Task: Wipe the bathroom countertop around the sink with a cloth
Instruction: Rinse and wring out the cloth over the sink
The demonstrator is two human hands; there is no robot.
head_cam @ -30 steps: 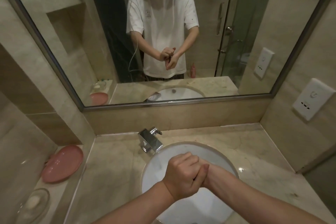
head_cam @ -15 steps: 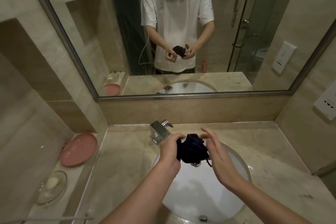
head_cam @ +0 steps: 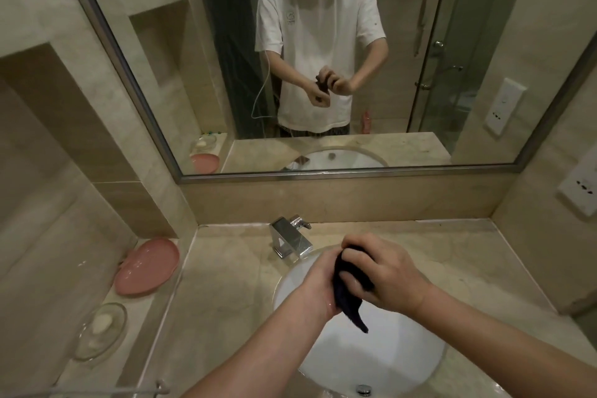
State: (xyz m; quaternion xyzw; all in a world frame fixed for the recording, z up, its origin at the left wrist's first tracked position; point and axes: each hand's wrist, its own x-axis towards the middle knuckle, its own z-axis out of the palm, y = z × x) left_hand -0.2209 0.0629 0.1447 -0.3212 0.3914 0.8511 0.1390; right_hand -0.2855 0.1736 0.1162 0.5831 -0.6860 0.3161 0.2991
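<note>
A dark, wet cloth [head_cam: 349, 304] is bunched between both hands above the white sink basin [head_cam: 381, 352]. My left hand [head_cam: 318, 284] grips its lower part and my right hand [head_cam: 384, 271] grips its upper part from the far side. A twisted tail of cloth hangs down over the basin. The beige marble countertop [head_cam: 226, 284] surrounds the sink. Most of the cloth is hidden inside my hands.
A chrome faucet [head_cam: 290, 239] stands at the sink's back left. On a lower left ledge lie a pink dish [head_cam: 147, 266] and a clear soap dish [head_cam: 100, 329]. A mirror [head_cam: 323, 58] fills the wall behind; a wall socket [head_cam: 581, 184] is at right.
Both hands have closed round the cloth again, with the right hand now gripping over its top. The loose ball of half a second ago is now squeezed into a twisted strip.
</note>
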